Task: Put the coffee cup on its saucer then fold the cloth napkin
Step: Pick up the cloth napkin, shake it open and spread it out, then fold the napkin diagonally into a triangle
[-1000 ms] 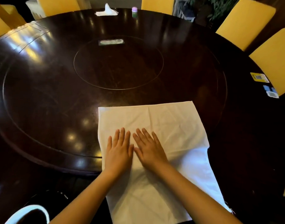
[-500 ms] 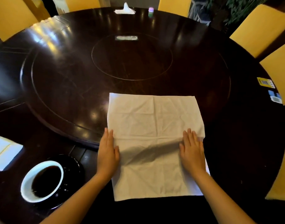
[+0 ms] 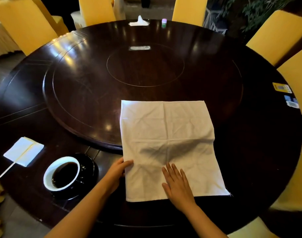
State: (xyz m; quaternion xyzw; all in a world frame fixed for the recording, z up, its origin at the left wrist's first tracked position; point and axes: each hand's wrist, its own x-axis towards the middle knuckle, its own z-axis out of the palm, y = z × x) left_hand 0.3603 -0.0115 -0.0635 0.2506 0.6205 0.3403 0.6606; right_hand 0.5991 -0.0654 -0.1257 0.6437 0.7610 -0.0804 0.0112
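Head view: coffee cup (image 3: pixel 62 176) sits on its saucer (image 3: pixel 88 170) — done, I judge. Cloth napkin (image 3: pixel 169 134) lies unfolded on the tabletop (image 3: pixel 78 83); my left hand (image 3: pixel 116 171) pinches its edge, right hand (image 3: pixel 177 183) flat, fingers spread — folding remains.

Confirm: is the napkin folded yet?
No. The napkin lies spread flat in one layer, left hand at its edge, right hand flat on it.
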